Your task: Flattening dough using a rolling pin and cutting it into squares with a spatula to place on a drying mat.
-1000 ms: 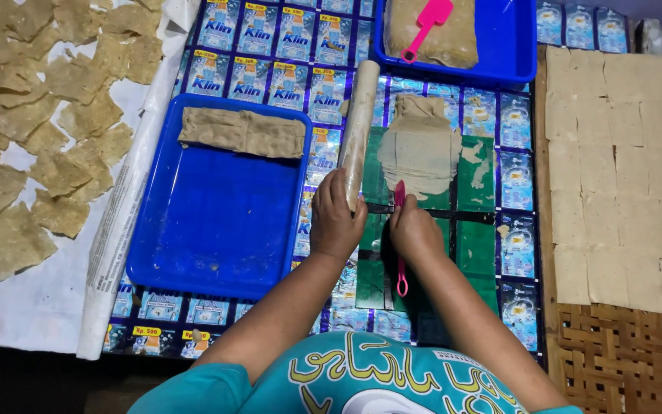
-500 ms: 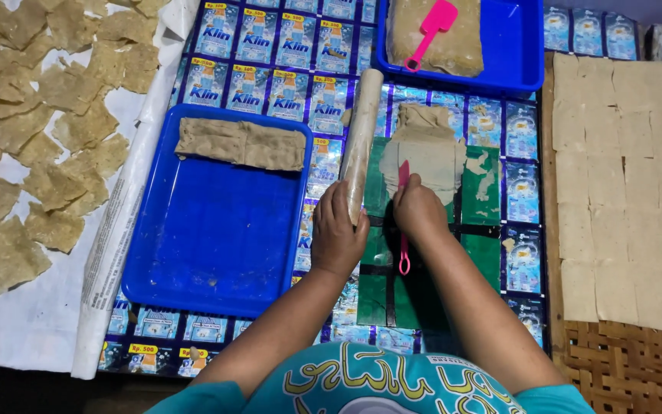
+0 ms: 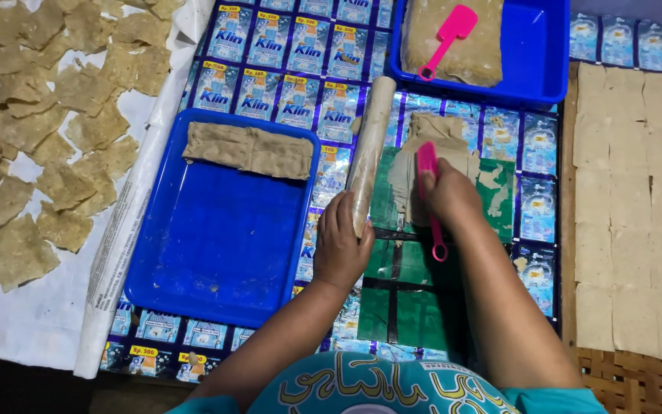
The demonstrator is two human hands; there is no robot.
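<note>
Left hand (image 3: 340, 249) rests on the near end of a long pale dough-coated rolling pin (image 3: 369, 153), fingers curled loosely over it. Right hand (image 3: 447, 195) grips a pink plastic scraper (image 3: 427, 192), fingers closed round it, blade on thin beige dough sheet (image 3: 415, 165) spread over the green mat (image 3: 404, 307), just right of the pin. Blue plastic tray (image 3: 216, 238) lies left.

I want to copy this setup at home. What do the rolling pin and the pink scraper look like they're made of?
Rolling pin: probably wood, pale and matt, dusted or wrapped in film; hard to tell. Pink scraper in the right hand: likely plastic, with its bright even colour and smooth moulded loop handle.
</note>
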